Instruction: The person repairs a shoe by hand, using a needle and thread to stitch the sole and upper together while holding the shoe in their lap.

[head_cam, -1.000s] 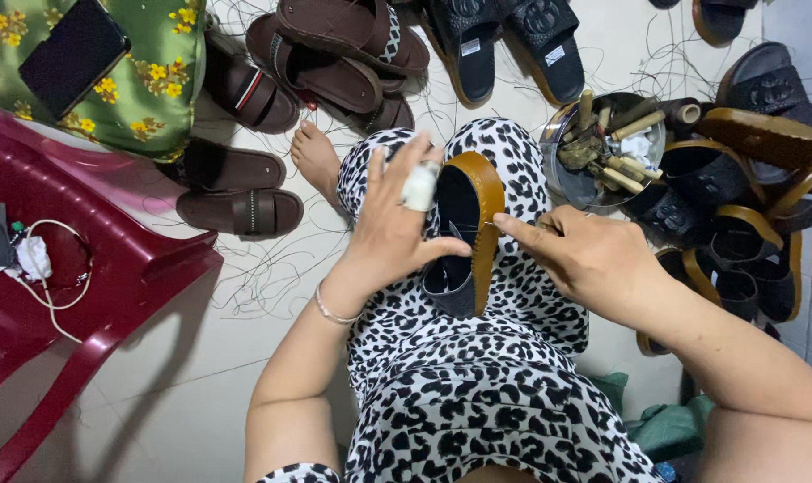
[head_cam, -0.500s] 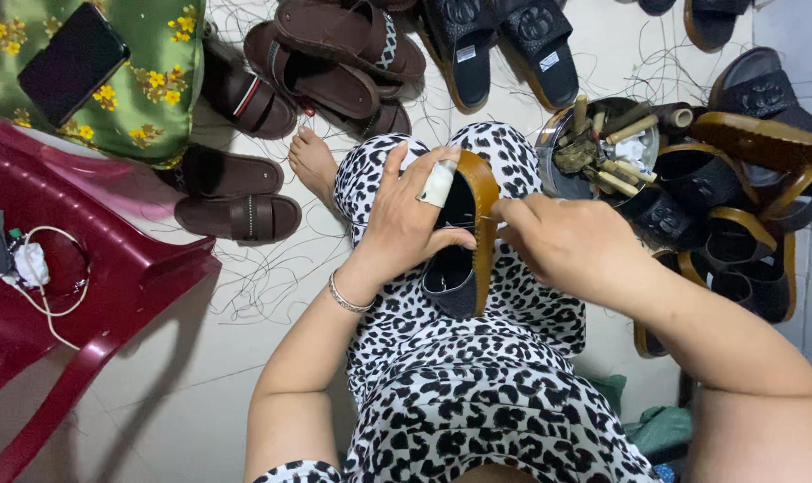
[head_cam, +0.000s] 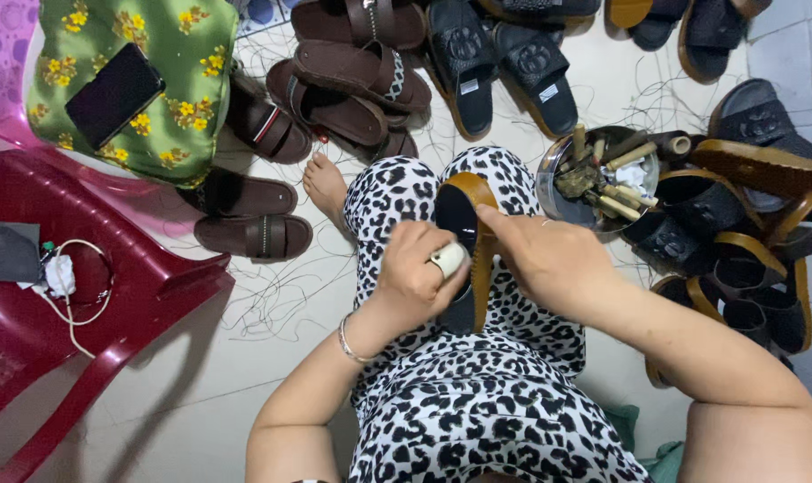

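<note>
The left hand has slid down the black-and-tan sandal on the lap, its grip now closed on a small white spool; the right hand pinches the tan sole edge, steadying it.

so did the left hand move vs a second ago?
Yes. The left hand has slid down the sandal toward the person's body, away from the metal bowl, closing around a small white object.
</note>
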